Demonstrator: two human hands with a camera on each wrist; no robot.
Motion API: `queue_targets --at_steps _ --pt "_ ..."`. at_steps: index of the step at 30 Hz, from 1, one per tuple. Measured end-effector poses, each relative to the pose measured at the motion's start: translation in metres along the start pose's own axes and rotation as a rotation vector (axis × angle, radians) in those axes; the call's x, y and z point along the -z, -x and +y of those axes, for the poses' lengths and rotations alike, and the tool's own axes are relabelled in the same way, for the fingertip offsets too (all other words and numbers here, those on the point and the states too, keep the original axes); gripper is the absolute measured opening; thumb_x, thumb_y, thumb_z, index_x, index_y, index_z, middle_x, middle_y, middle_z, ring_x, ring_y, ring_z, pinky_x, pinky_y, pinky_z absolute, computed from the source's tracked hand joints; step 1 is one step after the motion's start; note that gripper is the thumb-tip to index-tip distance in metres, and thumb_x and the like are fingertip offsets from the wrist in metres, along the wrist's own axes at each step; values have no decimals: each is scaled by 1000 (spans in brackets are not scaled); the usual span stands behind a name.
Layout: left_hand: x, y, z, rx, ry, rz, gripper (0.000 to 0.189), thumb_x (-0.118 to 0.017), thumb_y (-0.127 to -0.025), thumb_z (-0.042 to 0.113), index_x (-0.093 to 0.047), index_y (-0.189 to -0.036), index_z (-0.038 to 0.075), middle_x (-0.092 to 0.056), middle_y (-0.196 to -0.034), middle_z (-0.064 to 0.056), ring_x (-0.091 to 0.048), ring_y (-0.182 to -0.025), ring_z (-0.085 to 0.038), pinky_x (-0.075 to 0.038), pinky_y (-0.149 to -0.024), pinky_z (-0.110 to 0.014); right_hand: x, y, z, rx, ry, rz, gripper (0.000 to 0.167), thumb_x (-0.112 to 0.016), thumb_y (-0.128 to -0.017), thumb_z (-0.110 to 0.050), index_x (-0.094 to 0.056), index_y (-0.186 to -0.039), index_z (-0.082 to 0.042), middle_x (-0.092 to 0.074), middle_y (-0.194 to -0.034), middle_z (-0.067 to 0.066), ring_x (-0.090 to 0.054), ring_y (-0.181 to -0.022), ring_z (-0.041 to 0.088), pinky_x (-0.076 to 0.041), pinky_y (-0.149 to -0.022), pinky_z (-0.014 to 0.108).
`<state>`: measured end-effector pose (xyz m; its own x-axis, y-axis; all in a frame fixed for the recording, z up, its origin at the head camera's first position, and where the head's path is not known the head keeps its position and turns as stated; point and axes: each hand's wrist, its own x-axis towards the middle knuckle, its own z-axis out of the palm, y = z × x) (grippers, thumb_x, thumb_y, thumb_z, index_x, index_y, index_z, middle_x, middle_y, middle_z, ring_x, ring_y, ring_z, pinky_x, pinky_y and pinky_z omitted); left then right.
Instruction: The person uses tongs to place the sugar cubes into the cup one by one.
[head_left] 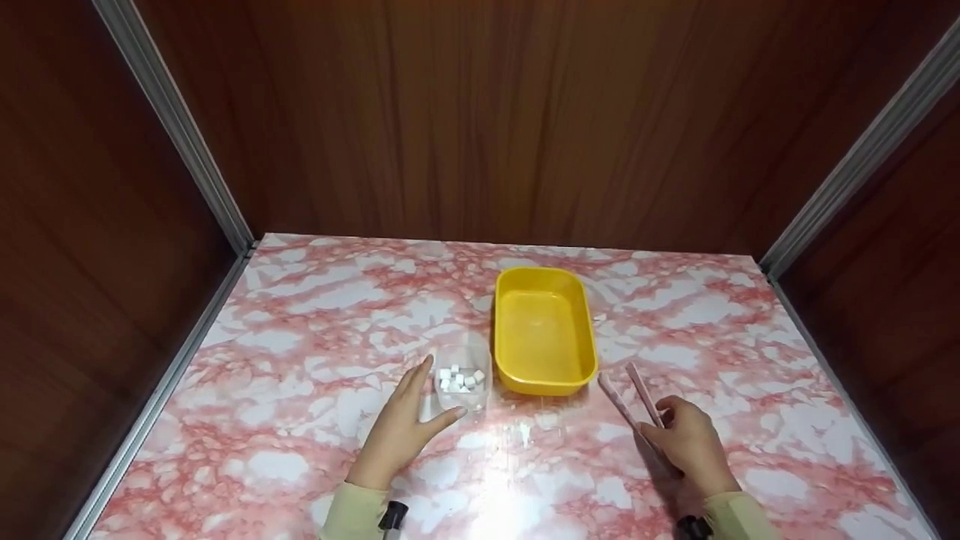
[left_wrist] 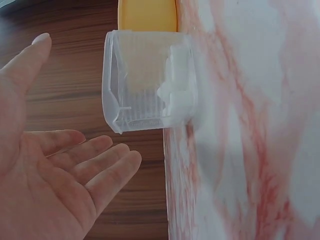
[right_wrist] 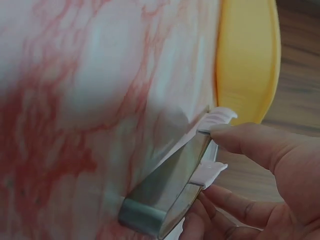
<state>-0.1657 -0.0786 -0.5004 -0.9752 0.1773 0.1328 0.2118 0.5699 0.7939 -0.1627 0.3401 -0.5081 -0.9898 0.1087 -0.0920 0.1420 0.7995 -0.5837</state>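
Note:
A small clear plastic container (left_wrist: 145,80) with several white cubes (head_left: 459,380) in it stands on the table. My left hand (head_left: 405,424) is beside it, thumb and fingers spread around its near left side; in the left wrist view a gap shows between hand and container. My right hand (head_left: 690,442) pinches a pair of tongs (right_wrist: 170,185) between thumb and fingers. The tongs have a bent metal end and pale pink arms, and their two tips are apart, pointing at the near right corner of a yellow basin (head_left: 536,337). Nothing lies inside the basin.
The table (head_left: 300,405) has a red and white marbled top. Dark wood panels (head_left: 480,120) with metal corner strips (head_left: 180,120) enclose it at the back and both sides. A small white bit (head_left: 599,317) lies right of the basin.

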Motion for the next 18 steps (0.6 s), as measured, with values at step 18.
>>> queue_targets --at_steps 18 --pt "-7 3 3 -42 -67 19 89 -66 -86 51 -17 -154 20 -27 -153 -9 -45 -126 -33 -39 -100 -52 -6 -1 4 -44 10 6 45 -74 -83 -31 -59 -109 3 -61 -82 8 -54 -65 20 -44 -56 35"
